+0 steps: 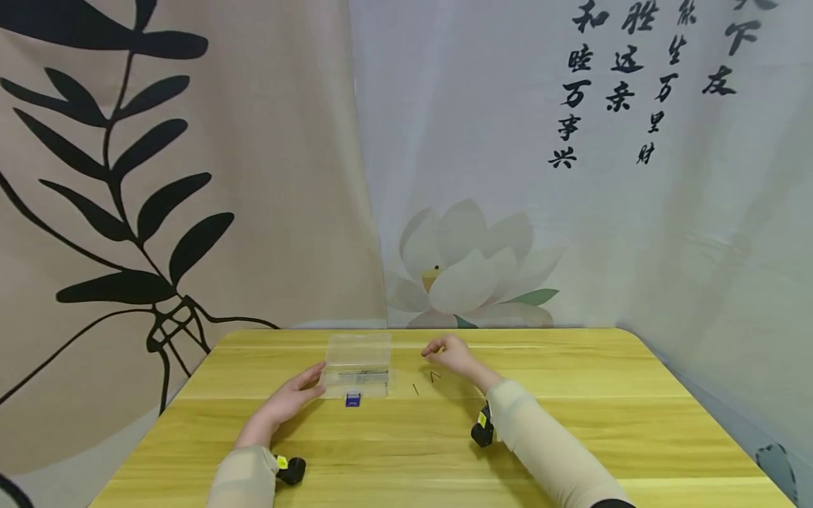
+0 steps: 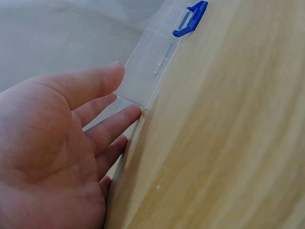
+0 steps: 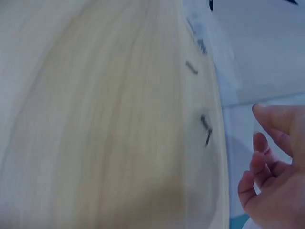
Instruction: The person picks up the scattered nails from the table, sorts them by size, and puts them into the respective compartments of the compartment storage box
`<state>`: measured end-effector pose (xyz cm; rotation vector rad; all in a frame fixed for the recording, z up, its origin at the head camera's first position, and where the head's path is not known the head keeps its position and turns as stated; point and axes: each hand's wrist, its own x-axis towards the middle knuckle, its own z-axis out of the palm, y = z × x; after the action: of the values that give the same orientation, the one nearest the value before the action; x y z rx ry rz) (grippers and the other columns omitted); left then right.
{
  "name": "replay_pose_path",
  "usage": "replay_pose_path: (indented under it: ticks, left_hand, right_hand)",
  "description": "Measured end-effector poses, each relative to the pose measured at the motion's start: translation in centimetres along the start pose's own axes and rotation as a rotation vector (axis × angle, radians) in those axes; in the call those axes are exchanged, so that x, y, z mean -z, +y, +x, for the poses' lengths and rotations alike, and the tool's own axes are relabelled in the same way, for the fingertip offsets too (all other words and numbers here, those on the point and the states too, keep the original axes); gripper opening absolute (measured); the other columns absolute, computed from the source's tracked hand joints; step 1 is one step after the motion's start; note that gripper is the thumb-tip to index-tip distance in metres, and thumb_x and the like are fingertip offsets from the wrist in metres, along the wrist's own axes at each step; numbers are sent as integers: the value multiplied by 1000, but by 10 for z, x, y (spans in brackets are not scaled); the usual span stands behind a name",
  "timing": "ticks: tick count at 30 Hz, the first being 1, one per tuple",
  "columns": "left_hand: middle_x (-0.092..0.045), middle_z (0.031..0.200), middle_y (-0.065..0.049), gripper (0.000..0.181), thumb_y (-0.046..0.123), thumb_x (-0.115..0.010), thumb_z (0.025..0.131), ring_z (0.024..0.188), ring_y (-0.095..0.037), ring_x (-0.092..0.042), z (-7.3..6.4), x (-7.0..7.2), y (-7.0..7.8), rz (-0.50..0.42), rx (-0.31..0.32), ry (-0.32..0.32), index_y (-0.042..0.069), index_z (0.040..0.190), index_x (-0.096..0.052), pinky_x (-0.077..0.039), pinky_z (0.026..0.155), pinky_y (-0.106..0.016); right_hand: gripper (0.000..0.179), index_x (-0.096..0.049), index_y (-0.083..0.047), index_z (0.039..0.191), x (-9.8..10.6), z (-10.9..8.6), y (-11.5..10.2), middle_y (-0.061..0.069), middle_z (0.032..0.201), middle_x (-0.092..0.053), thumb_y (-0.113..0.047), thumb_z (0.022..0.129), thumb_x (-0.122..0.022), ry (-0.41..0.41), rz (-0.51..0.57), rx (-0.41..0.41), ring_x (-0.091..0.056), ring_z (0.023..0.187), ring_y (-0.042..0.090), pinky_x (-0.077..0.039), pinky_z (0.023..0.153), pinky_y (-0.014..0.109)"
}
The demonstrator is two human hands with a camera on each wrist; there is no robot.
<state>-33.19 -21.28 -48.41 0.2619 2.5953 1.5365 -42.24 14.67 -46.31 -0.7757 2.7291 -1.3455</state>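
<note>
A clear plastic box (image 1: 356, 382) sits on the table with its lid (image 1: 359, 350) raised at the back. On its front hangs a blue latch (image 2: 191, 19). My left hand (image 1: 292, 401) rests at the box's left side, thumb and fingertips against a corner in the left wrist view, fingers fairly straight. To the right of the box lie a few thin dark screw-like pieces (image 1: 416, 389), two of them (image 3: 206, 130) touching at an angle. Above and beyond these hovers my right hand (image 1: 452, 354), fingers loosely bent, with nothing visible between them.
The wooden table (image 1: 406, 451) ends at a back edge close behind the box and my right hand. A printed curtain (image 1: 305, 176) hangs behind it. Black wrist cameras (image 1: 483, 427) sit under the sleeves. Some dark thin items (image 1: 363, 372) show in the box.
</note>
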Motion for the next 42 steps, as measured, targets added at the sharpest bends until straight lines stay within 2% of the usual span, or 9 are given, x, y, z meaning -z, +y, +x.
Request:
replay_pose_path:
  ticks: [5,7,10,13,14,17,25,33,42]
  left_hand:
    - [-29,152,-26,61,22,-54,101,140,-44,-24,0,-1,0,2,-6,7,6,153,-26,-19,110,-62]
    - [-29,152,-26,61,22,-54,101,140,-44,-24,0,-1,0,1,-5,11,6,153,-27,-19,110,-62]
    - [-29,152,-26,61,22,-54,101,139,-45,-24,0,-2,0,-2,0,11,7,153,-26,-19,109,-63]
    - [-28,152,-26,61,23,-54,101,139,-46,-23,-2,-2,0,-3,5,8,7,153,-26,-19,109,-63]
    - [-28,153,-26,62,23,-54,101,139,-46,-23,-2,-2,1,-4,7,8,7,154,-26,-19,109,-64]
    - [-28,152,-26,62,23,-54,101,139,-46,-24,-4,-1,1,1,9,12,7,153,-26,-20,109,-64]
    - [-29,152,-27,61,21,-54,101,139,-46,-24,-3,-1,1,9,2,21,6,153,-27,-19,110,-62]
    - [-28,152,-27,61,21,-54,101,139,-47,-23,-3,-1,2,7,7,24,6,153,-27,-19,109,-63]
    - [-29,152,-27,61,22,-54,101,138,-47,-24,0,-2,1,7,2,18,7,153,-27,-20,109,-63]
  right_hand:
    - [16,-73,0,100,5,-4,20,9,106,-69,-4,93,-59,-26,57,-12,-59,95,24,-48,76,37]
    - [16,-74,-3,99,6,-3,32,7,104,-69,-9,93,-60,-37,88,13,-60,93,22,-49,77,37]
    - [12,-74,-6,95,7,-6,36,3,98,-70,-13,91,-65,-52,114,10,-61,92,18,-50,80,37]
    - [9,-75,-7,91,7,-7,34,1,93,-71,-15,88,-71,-78,97,-46,-61,90,16,-49,84,39]
    - [9,-75,-5,90,7,-9,28,1,92,-71,-12,85,-73,-86,86,-94,-61,90,17,-48,87,41]
    - [8,-75,-6,87,7,-10,26,0,89,-71,-12,82,-77,-113,48,-134,-60,85,15,-49,85,40]
    - [5,-75,-8,82,10,-15,27,-3,81,-70,-12,79,-78,-134,49,-60,-61,77,12,-50,75,31]
    - [4,-76,-6,83,7,-12,29,-1,87,-71,-9,80,-77,-138,42,-130,-61,82,12,-49,81,35]
    - [6,-75,-2,79,10,-15,33,2,89,-71,-7,83,-74,-156,56,-81,-60,81,11,-50,80,33]
